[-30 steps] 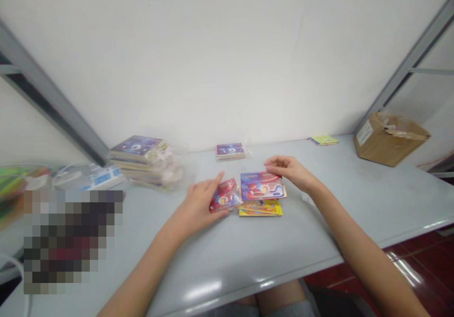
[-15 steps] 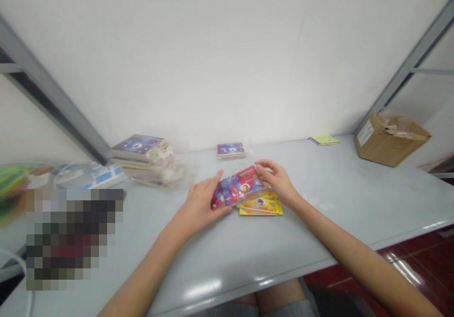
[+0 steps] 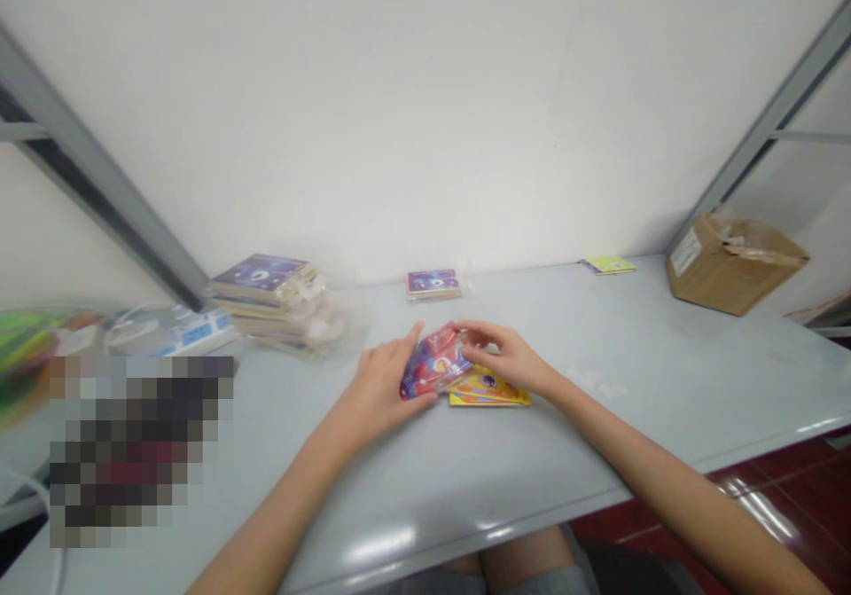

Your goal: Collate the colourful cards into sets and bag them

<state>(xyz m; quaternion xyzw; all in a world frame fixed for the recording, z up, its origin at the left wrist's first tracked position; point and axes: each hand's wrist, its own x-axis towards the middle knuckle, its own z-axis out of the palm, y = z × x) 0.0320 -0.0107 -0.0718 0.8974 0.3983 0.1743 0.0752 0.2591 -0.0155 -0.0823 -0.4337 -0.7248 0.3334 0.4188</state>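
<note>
A glossy red and blue pack in clear plastic wrap is tilted above the table. My left hand grips its left end, thumb along the near edge and fingers at the far side. At the pack's right end, my right hand has its fingers bent round the edge and the plastic. Partly beneath the pack and my right hand lie several yellow booklets, slightly fanned out on the grey table. The print on the pack is too blurred to read.
Behind my hands a small wrapped purple stack lies near the wall. A taller wrapped stack of purple booklets stands to the left, beside a white power strip. At right are a yellow-green booklet and a cardboard box.
My right hand has moved left and slightly down along the pack, its fingers now further over the right end. Less of the pack shows. My left hand has barely shifted.
</note>
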